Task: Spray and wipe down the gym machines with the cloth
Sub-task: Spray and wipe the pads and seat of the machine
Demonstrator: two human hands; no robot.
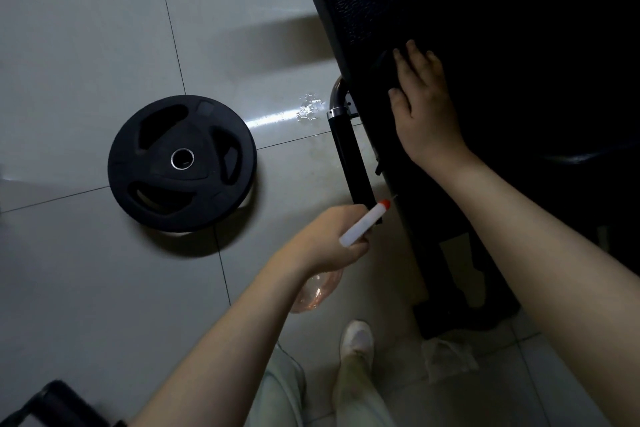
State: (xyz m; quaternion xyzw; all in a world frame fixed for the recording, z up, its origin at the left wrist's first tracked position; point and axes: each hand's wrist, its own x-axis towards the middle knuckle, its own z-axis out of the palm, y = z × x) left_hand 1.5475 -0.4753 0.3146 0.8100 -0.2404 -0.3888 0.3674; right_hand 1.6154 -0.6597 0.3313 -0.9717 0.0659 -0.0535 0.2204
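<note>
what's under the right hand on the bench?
A dark cloth pokes out beside the right hand, which presses flat on the black bench pad. The palm covers the rest of it.

A single head-worn view looks steeply down, close over the black bench pad and tiled floor.

Noted right hand flat, fingers straight, pressing dark cloth onto black padded bench near its edge. Noted left hand gripping spray bottle: white head, red tip toward bench, clear body below the wrist. Logged black weight plate flat on tiled floor; droplets just beside chrome-collared black handle.
</note>
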